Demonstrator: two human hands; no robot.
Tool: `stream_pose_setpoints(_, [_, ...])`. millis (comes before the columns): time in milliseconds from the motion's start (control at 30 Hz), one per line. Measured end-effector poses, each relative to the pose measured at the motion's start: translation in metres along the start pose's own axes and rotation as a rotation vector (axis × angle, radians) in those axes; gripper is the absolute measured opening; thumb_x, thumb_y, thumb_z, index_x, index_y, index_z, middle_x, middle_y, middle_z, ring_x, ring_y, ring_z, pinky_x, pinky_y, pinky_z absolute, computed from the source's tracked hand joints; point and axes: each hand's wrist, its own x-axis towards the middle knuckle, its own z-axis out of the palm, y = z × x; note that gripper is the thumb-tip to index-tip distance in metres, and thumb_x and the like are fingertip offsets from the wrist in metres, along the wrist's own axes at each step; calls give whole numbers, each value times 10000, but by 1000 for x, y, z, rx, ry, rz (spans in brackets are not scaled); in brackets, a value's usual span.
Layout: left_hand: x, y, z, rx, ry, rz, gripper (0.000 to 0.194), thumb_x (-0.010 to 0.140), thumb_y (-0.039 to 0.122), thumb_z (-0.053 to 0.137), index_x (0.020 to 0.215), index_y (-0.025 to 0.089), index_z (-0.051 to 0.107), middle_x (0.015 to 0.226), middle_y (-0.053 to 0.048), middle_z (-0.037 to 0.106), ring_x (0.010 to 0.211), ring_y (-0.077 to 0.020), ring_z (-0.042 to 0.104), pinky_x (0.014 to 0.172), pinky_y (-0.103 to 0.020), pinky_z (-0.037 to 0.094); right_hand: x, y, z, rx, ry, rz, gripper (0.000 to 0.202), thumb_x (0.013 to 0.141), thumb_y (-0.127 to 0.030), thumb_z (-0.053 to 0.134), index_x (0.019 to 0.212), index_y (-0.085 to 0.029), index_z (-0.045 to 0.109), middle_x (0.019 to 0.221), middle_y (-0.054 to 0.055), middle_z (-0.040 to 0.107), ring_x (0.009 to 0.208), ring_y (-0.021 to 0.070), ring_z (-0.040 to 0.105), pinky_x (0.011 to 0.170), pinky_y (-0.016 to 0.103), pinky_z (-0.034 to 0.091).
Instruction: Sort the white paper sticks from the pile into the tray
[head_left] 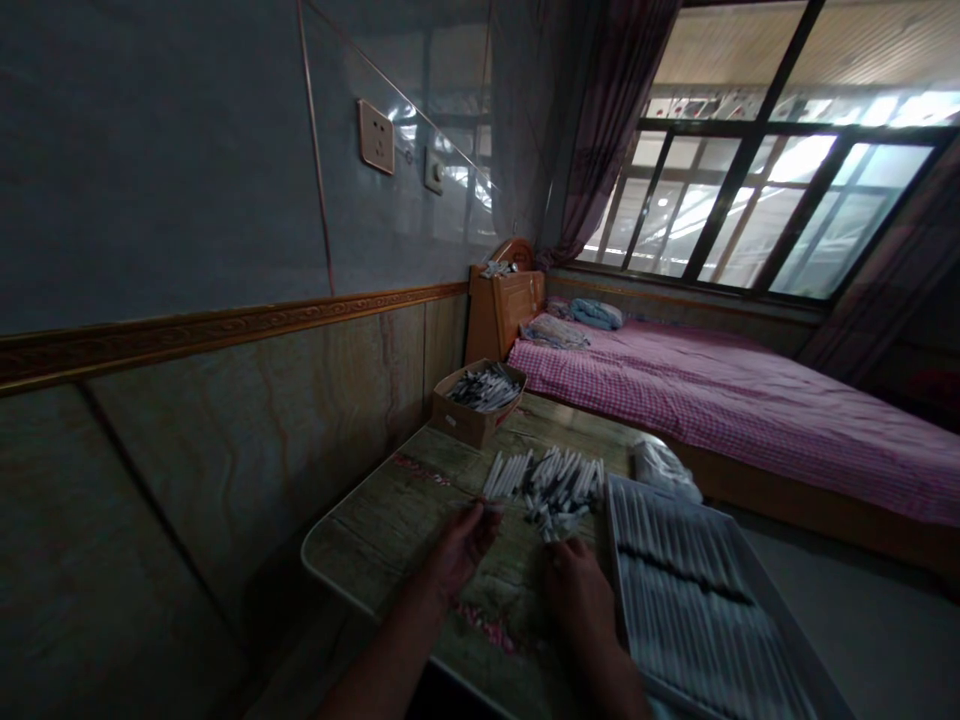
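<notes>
My left hand [463,548] is over the table, its thumb and fingers pinched on a small, thin thing that is too blurred to name. My right hand [576,580] is closed at the near edge of a loose pile of white and dark pen-like sticks [562,480]; whatever is between its fingers is hidden. Several white sticks [508,474] lie side by side at the pile's left. To the right of my right hand, a shallow tray [611,520] holds rows of similar slim sticks, with a dark band across them.
The table [375,540] has a wood-look top with flower prints. A cardboard box [459,423] full of similar sticks stands at its far left, against the wall. A clear plastic bag [664,468] lies behind the tray. Beyond is a bed [712,390] with a pink checked sheet.
</notes>
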Motion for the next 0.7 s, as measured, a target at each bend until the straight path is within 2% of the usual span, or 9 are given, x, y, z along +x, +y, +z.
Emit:
stream_pose_setpoints(167, [2, -4, -5, 44, -45, 13, 47, 818, 70, 656, 831, 114, 657, 763, -50, 752, 665, -137, 725, 594, -195, 579, 8, -4, 6, -173, 18, -44, 264, 857, -113, 462, 895, -238, 691, 931, 78, 672, 831, 202, 639, 609, 263, 376])
stream_pose_setpoints(267, [3, -8, -5, 107, -69, 36, 100, 761, 124, 737, 823, 117, 658, 775, -57, 755, 706, -161, 731, 615, -211, 577, 12, 1, 11, -173, 49, -73, 272, 840, -80, 458, 857, -239, 678, 883, 72, 676, 784, 195, 642, 583, 262, 359])
stream_pose_setpoints(333, [4, -11, -6, 143, -81, 46, 149, 733, 158, 771, 824, 117, 660, 785, -69, 757, 747, -178, 733, 631, -221, 574, 13, 6, 16, -129, 103, -87, 233, 846, -111, 470, 833, -244, 660, 872, 63, 673, 775, 191, 638, 570, 255, 357])
stream_pose_setpoints(433, [5, -14, -6, 164, -67, 51, 184, 705, 176, 796, 818, 123, 661, 786, -66, 758, 750, -175, 730, 647, -226, 567, 14, 10, 25, -2, 239, -91, 170, 883, -238, 471, 828, -245, 632, 849, 52, 668, 736, 190, 630, 552, 251, 370])
stream_pose_setpoints(533, [6, -16, -6, 208, -81, 62, 230, 675, 204, 821, 821, 126, 661, 785, -61, 753, 727, -172, 725, 644, -233, 562, 15, 10, 31, 255, 341, -113, 246, 906, -381, 447, 816, -233, 620, 807, 42, 675, 706, 189, 631, 596, 261, 426])
stream_pose_setpoints(600, [5, -17, -6, 244, -94, 75, 277, 646, 232, 842, 824, 124, 660, 781, -61, 749, 719, -175, 722, 643, -243, 564, 15, 8, 33, 451, 347, -117, 287, 891, -438, 465, 804, -221, 632, 790, 39, 684, 712, 190, 637, 644, 271, 458])
stream_pose_setpoints(700, [4, -19, -6, 276, -90, 99, 315, 616, 259, 860, 812, 131, 650, 771, -57, 744, 709, -178, 717, 660, -262, 569, 15, 5, 32, 663, 293, -66, 271, 833, -443, 547, 794, -206, 672, 786, 43, 702, 740, 202, 648, 687, 284, 480])
